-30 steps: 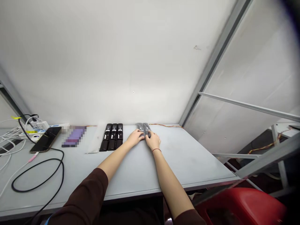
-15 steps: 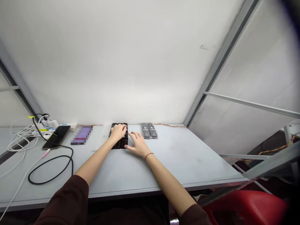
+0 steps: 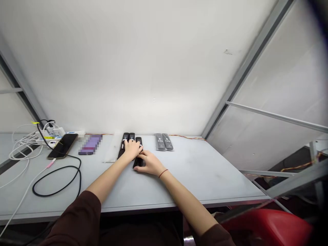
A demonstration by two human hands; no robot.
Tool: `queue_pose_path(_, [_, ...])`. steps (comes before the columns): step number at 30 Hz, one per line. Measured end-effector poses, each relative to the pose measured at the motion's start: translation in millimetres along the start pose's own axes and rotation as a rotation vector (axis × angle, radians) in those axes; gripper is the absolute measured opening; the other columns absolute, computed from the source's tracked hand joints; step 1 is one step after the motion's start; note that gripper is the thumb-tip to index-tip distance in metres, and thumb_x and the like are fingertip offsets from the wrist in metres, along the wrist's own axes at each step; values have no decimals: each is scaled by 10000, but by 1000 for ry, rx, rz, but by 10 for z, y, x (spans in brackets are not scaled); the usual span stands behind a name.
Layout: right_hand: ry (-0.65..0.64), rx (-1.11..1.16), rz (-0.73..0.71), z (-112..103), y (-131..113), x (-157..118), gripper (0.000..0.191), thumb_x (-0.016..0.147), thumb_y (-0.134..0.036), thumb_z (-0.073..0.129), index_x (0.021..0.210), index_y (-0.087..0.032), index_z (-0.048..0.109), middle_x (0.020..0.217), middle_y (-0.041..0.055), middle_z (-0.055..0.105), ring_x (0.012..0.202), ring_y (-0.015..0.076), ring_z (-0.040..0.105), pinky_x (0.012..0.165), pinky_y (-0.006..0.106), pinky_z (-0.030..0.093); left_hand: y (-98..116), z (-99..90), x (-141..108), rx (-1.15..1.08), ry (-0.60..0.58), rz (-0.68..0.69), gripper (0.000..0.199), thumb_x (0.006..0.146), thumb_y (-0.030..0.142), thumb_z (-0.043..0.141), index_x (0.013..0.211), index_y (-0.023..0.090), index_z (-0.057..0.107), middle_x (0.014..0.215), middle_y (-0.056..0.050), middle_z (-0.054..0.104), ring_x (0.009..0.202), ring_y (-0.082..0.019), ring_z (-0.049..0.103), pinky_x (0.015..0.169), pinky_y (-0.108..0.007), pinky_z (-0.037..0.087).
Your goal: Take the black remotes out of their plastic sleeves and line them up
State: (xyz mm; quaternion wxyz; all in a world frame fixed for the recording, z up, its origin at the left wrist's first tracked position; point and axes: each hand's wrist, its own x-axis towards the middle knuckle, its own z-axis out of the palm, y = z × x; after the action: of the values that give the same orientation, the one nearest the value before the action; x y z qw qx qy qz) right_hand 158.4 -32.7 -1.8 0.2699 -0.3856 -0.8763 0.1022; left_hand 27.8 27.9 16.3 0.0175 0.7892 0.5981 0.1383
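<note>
My left hand [image 3: 132, 150] lies over the tops of two black remote controls [image 3: 128, 137], whose lower parts it hides. My right hand [image 3: 150, 163] has its fingers curled around a third black remote control [image 3: 137, 163], which lies slightly nearer me and apart from the pair. Both hands are at the back of a pale grey table [image 3: 200, 174]. To the right of my hands, two grey remote controls [image 3: 164, 141] lie side by side, out of reach of my fingers.
Left of the remotes are a translucent plastic sheet [image 3: 111, 150], a pixelated purple item [image 3: 90, 144] and a smartphone [image 3: 63, 146]. A power strip [image 3: 58, 134], white cables [image 3: 23, 150] and a black cable [image 3: 57, 181] lie further left. A red stool [image 3: 266, 227] stands below right.
Both hands have moved left from the grey remotes to the black ones. The rightmost black remote now sits apart from the other two, in my right hand. The view has shifted slightly.
</note>
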Motion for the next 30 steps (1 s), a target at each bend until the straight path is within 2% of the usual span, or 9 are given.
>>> queue_pose_path(3, [-42, 78, -11, -92, -28, -46, 414, 686, -380, 710, 1047, -192, 632, 1092, 89, 585, 991, 231, 552, 864, 350, 456, 74, -35, -12, 86, -60, -1, 346, 847, 400, 444, 1015, 148, 614, 986, -174, 653, 991, -325, 530, 872, -474, 267])
queue_pose_path(7, [-81, 86, 120, -237, 29, -94, 360, 631, -392, 742, 900, -173, 644, 1019, 78, 565, 842, 195, 569, 769, 332, 474, 140, -43, -12, 72, -87, -42, 346, 814, 383, 503, 1038, 138, 601, 957, -177, 659, 965, -329, 555, 852, -459, 293])
queue_pose_path(11, [-151, 55, 199, -331, 158, -153, 412, 590, -363, 762, 932, -178, 625, 888, 46, 565, 750, 171, 544, 714, 321, 462, 232, 27, -24, -11, -29, -90, 322, 769, 299, 561, 1030, 111, 585, 1041, -213, 610, 1002, -347, 545, 865, -465, 317])
queue_pose_path(15, [-113, 58, 219, -385, 236, -184, 356, 601, -326, 754, 894, -172, 624, 830, 42, 584, 730, 168, 539, 703, 317, 452, 273, 103, -49, -362, -2, -122, 291, 690, 177, 617, 974, 120, 579, 1106, -197, 549, 961, -324, 579, 834, -394, 388])
queue_pose_path(18, [-50, 107, 187, -415, 203, -165, 235, 694, -329, 685, 864, -185, 608, 832, 39, 608, 763, 167, 556, 708, 308, 460, 194, 99, -81, -571, 60, -118, 332, 709, 162, 595, 1036, 156, 541, 1054, -143, 571, 874, -253, 608, 786, -336, 421])
queue_pose_path(21, [136, 169, 87, -401, 98, -117, 231, 745, -313, 635, 939, -201, 581, 936, 50, 613, 871, 180, 571, 774, 330, 476, 54, 48, -145, -997, 78, -191, 418, 736, 237, 610, 1129, 195, 476, 853, -55, 613, 629, -164, 602, 665, -292, 446])
queue_pose_path(23, [264, 165, 3, -348, 13, -78, 305, 741, -300, 639, 1019, -207, 556, 1047, 72, 591, 975, 198, 559, 855, 363, 467, -23, 10, -205, -1313, 63, -273, 381, 767, 336, 594, 1111, 216, 484, 785, -16, 612, 550, -128, 573, 605, -264, 448])
queue_pose_path(27, [329, 78, -156, -164, -103, -17, 392, 743, -280, 644, 1108, -199, 527, 1210, 119, 542, 1131, 228, 511, 948, 395, 439, -54, -31, -322, -1814, 50, -371, 322, 809, 457, 529, 988, 192, 557, 805, -19, 631, 670, -122, 599, 640, -230, 469])
queue_pose_path(30, [337, -34, -223, -44, -110, 1, 382, 775, -282, 618, 1132, -182, 525, 1247, 145, 538, 1162, 250, 504, 949, 429, 444, -6, -39, -371, -1996, 11, -366, 327, 798, 436, 562, 987, 170, 575, 846, -42, 645, 730, -130, 608, 663, -226, 479])
